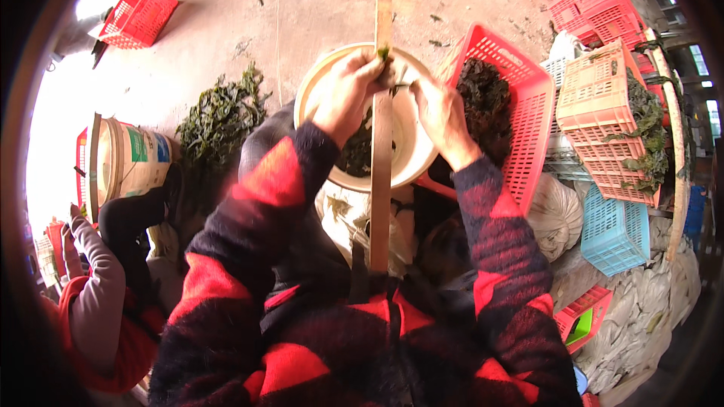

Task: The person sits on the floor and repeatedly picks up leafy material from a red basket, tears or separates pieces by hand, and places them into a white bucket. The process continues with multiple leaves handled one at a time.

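Observation:
A long wooden slat [381,143] runs away from my body, across the top of a white bucket [419,136]. At the slat my left hand [343,98] is closed, pinching a small piece of green seaweed [384,53]. Just right of the slat, my right hand [446,117] is closed in a pinch too. Something thin and dark shows by its fingertips, too small to name. Dark seaweed [356,152] lies inside the bucket, partly hidden by my left arm and the slat.
Beside my right arm stands a red basket [528,136] of dark seaweed [483,105]. A seaweed heap [222,117] lies on the floor at left, near another bucket [136,162] and a seated person [98,301]. Orange [599,105] and blue crates [615,230] stand at right.

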Tool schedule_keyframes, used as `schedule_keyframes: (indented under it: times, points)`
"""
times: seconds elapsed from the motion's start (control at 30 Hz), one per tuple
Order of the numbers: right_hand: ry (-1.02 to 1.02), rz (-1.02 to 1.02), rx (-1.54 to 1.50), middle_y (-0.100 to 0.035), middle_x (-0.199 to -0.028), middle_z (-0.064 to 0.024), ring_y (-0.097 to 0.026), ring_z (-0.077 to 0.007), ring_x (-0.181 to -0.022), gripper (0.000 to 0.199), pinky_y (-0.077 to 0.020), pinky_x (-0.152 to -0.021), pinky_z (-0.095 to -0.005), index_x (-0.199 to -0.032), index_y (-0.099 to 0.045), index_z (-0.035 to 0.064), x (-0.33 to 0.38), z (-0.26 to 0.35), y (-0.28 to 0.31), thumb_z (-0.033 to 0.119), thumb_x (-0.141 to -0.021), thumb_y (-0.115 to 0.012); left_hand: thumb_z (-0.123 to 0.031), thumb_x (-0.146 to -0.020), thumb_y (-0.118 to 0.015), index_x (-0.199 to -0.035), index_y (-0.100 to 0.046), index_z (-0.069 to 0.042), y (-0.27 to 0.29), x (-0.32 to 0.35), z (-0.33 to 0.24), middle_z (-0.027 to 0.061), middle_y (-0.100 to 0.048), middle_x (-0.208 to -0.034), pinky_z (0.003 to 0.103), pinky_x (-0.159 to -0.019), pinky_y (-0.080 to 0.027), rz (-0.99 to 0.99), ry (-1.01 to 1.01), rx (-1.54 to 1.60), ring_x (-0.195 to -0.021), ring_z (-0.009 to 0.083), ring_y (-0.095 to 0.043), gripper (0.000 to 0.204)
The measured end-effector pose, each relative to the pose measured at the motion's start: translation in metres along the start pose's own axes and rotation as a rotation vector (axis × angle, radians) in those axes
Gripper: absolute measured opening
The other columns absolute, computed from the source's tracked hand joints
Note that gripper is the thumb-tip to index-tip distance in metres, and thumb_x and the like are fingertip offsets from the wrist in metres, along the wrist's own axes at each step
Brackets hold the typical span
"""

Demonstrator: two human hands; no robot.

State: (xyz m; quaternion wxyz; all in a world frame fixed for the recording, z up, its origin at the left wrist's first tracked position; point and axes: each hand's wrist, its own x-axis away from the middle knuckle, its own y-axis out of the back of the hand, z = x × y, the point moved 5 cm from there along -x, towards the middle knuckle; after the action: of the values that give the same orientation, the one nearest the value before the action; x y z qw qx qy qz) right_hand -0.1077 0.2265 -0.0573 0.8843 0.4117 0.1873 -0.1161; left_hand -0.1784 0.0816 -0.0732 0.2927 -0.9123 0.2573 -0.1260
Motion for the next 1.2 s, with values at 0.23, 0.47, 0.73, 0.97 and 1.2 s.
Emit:
schedule_keyframes:
  times: [0.23,0.47,0.73,0.97,1.2]
  points:
    - [-0.337,0.013,0.156,-0.063,-0.075,-0.0213,-0.065,-0.0318,-0.069,0.018,-0.0493,-0.064,-0.0390,-0.092,-0.064,-0.0003,0.001,-0.055,0.004,0.015,-0.092,-0.055,-0.013,-0.095,-0.059,-0.098,-0.064,0.001,0.069,-0.026,-0.005,0.0051,-0.064,-0.082,0.025,-0.065,-0.049,-0.194,-0.025,-0.240,-0.071,0.0114,-0.059,0.015]
    - [-0.309,0.351,-0.268,-0.066,-0.081,-0.0111,-0.060,-0.0170,-0.069,0.023,-0.0491,-0.066,-0.0292,-0.102,-0.066,-0.0023,0.115,-0.043,0.046,-0.004,-0.085,-0.050,-0.017,-0.092,-0.057,-0.104,-0.065,0.003,0.120,0.001,0.035,0.0047,-0.067,-0.086,0.026,-0.074,-0.047,-0.017,0.193,-0.794,-0.079,0.0121,-0.059,0.024]
    - [-0.526,0.742,-0.219,-0.069,-0.083,-0.0148,-0.067,-0.0249,-0.074,0.024,-0.0537,-0.072,-0.0340,-0.103,-0.064,-0.0022,0.208,-0.098,0.050,0.014,-0.085,-0.062,-0.017,-0.086,-0.059,-0.099,-0.069,0.004,0.097,0.000,0.065,0.0199,-0.070,-0.086,0.036,-0.074,-0.050,0.296,0.143,-1.375,-0.079,0.0265,-0.067,0.027]
    - [-1.001,0.341,-0.142,-0.069,-0.075,-0.0105,-0.066,-0.0165,-0.065,0.016,-0.0529,-0.063,-0.0310,-0.093,-0.068,0.0001,0.194,-0.284,0.077,0.013,-0.085,-0.062,-0.015,-0.086,-0.059,-0.096,-0.068,0.000,0.088,-0.001,0.068,0.0198,-0.069,-0.083,0.038,-0.070,-0.050,0.287,0.020,-1.355,-0.078,0.0279,-0.068,0.020]
    - [-1.110,0.196,0.558,-0.065,-0.109,-0.0238,-0.061,-0.0396,-0.104,0.061,-0.0473,-0.092,-0.0444,-0.116,-0.058,-0.0025,0.238,-0.370,0.054,0.034,-0.072,-0.078,-0.013,-0.085,-0.063,-0.091,-0.069,0.000,0.085,0.001,0.067,0.0164,-0.066,-0.075,0.035,-0.065,-0.049,0.203,-0.108,-1.209,-0.069,0.0241,-0.065,0.015]
